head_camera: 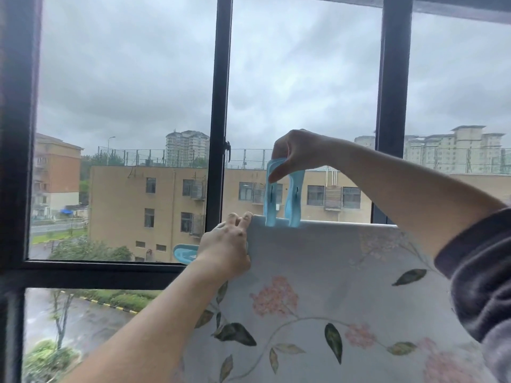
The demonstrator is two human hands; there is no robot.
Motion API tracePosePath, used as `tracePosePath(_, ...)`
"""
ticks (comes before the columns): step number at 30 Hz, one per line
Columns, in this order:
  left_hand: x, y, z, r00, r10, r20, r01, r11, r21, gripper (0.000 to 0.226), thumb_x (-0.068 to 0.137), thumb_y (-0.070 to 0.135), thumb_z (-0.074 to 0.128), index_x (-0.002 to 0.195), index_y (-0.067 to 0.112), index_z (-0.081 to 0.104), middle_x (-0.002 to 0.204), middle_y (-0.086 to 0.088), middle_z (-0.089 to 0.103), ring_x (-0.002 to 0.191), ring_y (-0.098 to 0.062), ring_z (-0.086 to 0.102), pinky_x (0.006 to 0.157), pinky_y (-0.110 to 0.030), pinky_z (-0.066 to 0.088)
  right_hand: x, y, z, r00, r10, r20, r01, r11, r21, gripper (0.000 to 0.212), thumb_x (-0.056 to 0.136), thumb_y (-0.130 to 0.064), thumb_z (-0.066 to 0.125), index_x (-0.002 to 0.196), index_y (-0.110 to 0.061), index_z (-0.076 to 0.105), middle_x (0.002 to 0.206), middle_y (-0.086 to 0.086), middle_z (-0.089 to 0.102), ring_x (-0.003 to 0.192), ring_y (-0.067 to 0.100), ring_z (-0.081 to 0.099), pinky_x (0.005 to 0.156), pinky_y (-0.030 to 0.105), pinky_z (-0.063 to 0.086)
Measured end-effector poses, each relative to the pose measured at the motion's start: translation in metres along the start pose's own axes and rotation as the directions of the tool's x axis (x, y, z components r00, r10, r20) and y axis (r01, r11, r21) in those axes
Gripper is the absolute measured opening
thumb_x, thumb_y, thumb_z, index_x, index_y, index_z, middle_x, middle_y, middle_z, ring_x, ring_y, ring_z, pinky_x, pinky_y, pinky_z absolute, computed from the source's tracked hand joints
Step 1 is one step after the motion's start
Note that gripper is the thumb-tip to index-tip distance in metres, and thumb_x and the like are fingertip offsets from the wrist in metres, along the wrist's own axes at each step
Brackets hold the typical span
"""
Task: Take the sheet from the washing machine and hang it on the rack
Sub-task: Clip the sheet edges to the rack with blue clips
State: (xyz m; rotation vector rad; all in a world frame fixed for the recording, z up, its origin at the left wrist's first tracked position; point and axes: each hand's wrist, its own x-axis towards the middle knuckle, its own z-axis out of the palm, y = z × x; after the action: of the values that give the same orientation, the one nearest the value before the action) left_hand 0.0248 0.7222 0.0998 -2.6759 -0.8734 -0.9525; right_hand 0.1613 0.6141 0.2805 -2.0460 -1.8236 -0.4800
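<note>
Pegging stage. Sheet (331, 272) hangs draped, lower right of frame. Right hand (296, 153) squeezes blue peg (282, 200) astride its top fold; left hand (225, 244) grips the sheet's corner. Next, likely: release peg, confirm hold.

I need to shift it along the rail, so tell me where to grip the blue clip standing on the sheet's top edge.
Grip the blue clip by its upper handle ends, coming from above. It stands upright with its lower ends astride the top edge of the sheet, so only its top is free to squeeze. The right hand pinches it there now.
</note>
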Motion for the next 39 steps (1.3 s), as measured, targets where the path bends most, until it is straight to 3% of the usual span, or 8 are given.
tracePosePath(12, -0.002, 0.0, -0.002, 1.0, -0.022, 0.019, 0.022, 1.0, 0.009, 0.081, 0.081, 0.027, 0.055, 0.147, 0.029, 0.008, 0.135, 0.001, 0.032, 0.12, -0.022, 0.047, 0.075, -0.031, 0.041, 0.002, 0.008, 0.03, 0.977, 0.051, 0.205, -0.053, 0.999, 0.003, 0.043, 0.071, -0.054, 0.074, 0.098, -0.021, 0.068, 0.092, -0.011, 0.065, 0.089, 0.011, 0.061, 0.069, 0.026, 0.052)
tracePosePath(15, -0.002, -0.001, 0.0, 1.0, -0.016, 0.027, 0.016, 1.0, -0.008, 0.081, 0.08, 0.024, 0.055, 0.147, 0.027, 0.009, 0.137, 0.001, 0.032, 0.123, -0.023, 0.045, 0.08, -0.034, 0.044, -0.006, 0.007, 0.031, 0.966, 0.082, 0.244, -0.079, 0.997, -0.022, 0.068, 0.077, -0.058, 0.065, 0.131, -0.018, 0.052, 0.131, -0.003, 0.055, 0.12, 0.017, 0.05, 0.102, 0.033, 0.042)
tracePosePath(19, 0.0, -0.005, -0.007, 0.998, -0.017, 0.063, 0.018, 1.0, -0.008, 0.082, 0.08, 0.024, 0.054, 0.148, 0.031, 0.009, 0.146, 0.001, 0.027, 0.122, -0.025, 0.048, 0.083, -0.036, 0.046, -0.04, 0.005, 0.065, 0.993, 0.08, -0.088, -0.058, 0.973, 0.225, 0.093, 0.079, -0.047, 0.069, 0.15, -0.016, 0.018, 0.155, 0.006, 0.025, 0.14, 0.021, 0.027, 0.109, 0.029, 0.023)
tracePosePath(25, -0.049, -0.021, -0.005, 0.988, -0.133, -0.078, 0.105, 0.952, -0.288, 0.076, 0.083, 0.026, 0.059, 0.147, 0.029, 0.02, 0.147, 0.003, 0.035, 0.101, -0.022, 0.057, 0.069, -0.027, 0.042, -0.115, -0.004, 0.163, 0.802, 0.024, -0.596, 0.089, 0.983, 0.159, 0.08, 0.085, -0.029, 0.059, 0.15, -0.013, 0.015, 0.157, 0.004, 0.017, 0.144, 0.015, 0.017, 0.115, 0.023, 0.018)
tracePosePath(28, -0.076, -0.022, 0.003, 0.945, -0.296, -0.135, 0.107, 0.676, -0.729, 0.033, 0.084, 0.018, 0.06, 0.116, 0.026, 0.052, 0.107, 0.002, 0.056, 0.083, -0.016, 0.056, 0.062, -0.022, 0.042, -0.145, -0.027, 0.211, 0.906, 0.149, -0.396, 0.093, 0.843, 0.53, 0.08, 0.081, -0.035, 0.061, 0.148, -0.018, 0.021, 0.149, -0.003, 0.033, 0.135, 0.006, 0.033, 0.11, 0.017, 0.027)
tracePosePath(32, -0.091, -0.018, 0.008, 0.922, -0.372, 0.109, 0.173, 0.144, -0.974, 0.01, 0.086, 0.013, 0.057, 0.078, 0.018, 0.054, 0.064, -0.001, 0.051, 0.054, -0.015, 0.048, 0.048, -0.027, 0.042, -0.157, -0.056, 0.257, 0.977, 0.047, 0.207, -0.209, 0.389, 0.897, 0.071, 0.069, -0.052, 0.069, 0.129, -0.02, 0.047, 0.121, -0.006, 0.06, 0.111, 0.01, 0.058, 0.097, 0.031, 0.047)
tracePosePath(37, -0.106, -0.042, 0.043, 0.918, -0.371, 0.141, 0.166, 0.036, -0.985, 0.023, 0.091, 0.035, 0.053, 0.097, 0.013, 0.053, 0.082, -0.002, 0.059, 0.07, -0.017, 0.057, 0.051, -0.024, 0.046, -0.157, -0.063, 0.277, 0.93, 0.169, 0.327, -0.363, 0.281, 0.888, 0.024, 0.071, -0.018, 0.06, 0.094, -0.014, 0.062, 0.09, 0.003, 0.063, 0.082, 0.017, 0.058, 0.072, 0.028, 0.045)
tracePosePath(39, -0.116, -0.083, 0.071, 0.865, -0.496, 0.075, 0.243, 0.285, -0.927, 0.028, 0.087, 0.029, 0.055, 0.111, 0.015, 0.048, 0.103, -0.004, 0.057, 0.091, -0.019, 0.058, 0.064, -0.02, 0.051, -0.155, -0.055, 0.278, 0.914, 0.194, 0.357, -0.405, 0.347, 0.846, 0.019, 0.08, -0.007, 0.057, 0.088, -0.023, 0.064, 0.087, -0.001, 0.065, 0.082, 0.016, 0.057, 0.072, 0.026, 0.045)
